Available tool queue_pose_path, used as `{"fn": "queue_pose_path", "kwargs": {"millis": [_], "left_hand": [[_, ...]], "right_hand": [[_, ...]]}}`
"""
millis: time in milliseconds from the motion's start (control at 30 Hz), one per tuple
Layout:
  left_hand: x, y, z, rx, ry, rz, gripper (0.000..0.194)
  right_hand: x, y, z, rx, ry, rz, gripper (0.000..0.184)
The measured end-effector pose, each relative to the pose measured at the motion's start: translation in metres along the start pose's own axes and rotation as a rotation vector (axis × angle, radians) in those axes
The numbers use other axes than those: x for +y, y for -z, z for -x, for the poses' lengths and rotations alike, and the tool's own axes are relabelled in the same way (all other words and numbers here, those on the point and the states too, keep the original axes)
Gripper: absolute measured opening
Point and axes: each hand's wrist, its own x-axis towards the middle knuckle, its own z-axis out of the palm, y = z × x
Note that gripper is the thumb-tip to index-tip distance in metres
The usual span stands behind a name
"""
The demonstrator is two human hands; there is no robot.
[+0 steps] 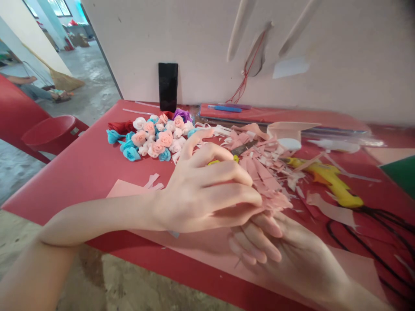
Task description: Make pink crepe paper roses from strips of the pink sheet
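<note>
Above the near part of the table, my left hand [207,185] reaches across with its back up and fingers bent. Its fingertips press on a piece of pink crepe paper [277,202] with a ruffled end. My right hand [288,255] lies beneath, palm up and fingers curled, meeting the same paper; its thumb is hidden. Just beyond my left fingers are yellow-handled scissors [244,147], partly covered by pink paper scraps [259,172]. Under both hands spreads a flat pink sheet [350,263]. A cluster of paper roses [155,138] in pink, white, blue, red and purple sits behind my left hand.
A yellow glue gun [333,183] lies right, its black cables [343,237] trailing along the table edge. A dark phone [168,86] leans on the wall by blue pens [225,108]. A red bin [52,134] stands left. Another person's arm [21,80] shows far left.
</note>
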Motion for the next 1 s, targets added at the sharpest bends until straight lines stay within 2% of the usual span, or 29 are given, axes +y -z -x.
{"fn": "queue_pose_path", "kwargs": {"millis": [133, 267, 400, 633, 767, 867, 1000], "left_hand": [[0.003, -0.001, 0.000, -0.013, 0.009, 0.031, 0.005], [0.007, -0.002, -0.002, 0.008, 0.091, 0.101, 0.010], [0.008, 0.000, -0.003, -0.032, 0.157, 0.220, 0.011], [0.014, -0.001, -0.004, -0.115, 0.390, 0.516, 0.013], [0.015, -0.003, -0.005, -0.107, 0.469, 0.601, 0.015], [0.013, -0.003, -0.004, -0.090, 0.400, 0.481, 0.018], [0.007, 0.001, -0.002, -0.039, 0.093, 0.173, 0.011]], "right_hand": [[0.001, -0.003, -0.001, 0.015, 0.007, 0.005, 0.021], [0.002, -0.003, -0.001, 0.037, 0.017, 0.035, 0.021], [0.003, -0.003, 0.000, 0.097, 0.018, 0.044, 0.019], [0.005, -0.001, -0.001, 0.151, 0.035, 0.079, 0.016], [0.005, 0.000, 0.000, 0.150, 0.052, 0.107, 0.018], [0.006, 0.000, 0.000, 0.155, 0.067, 0.112, 0.017], [0.009, -0.002, 0.000, 0.109, 0.038, 0.045, 0.016]]}}
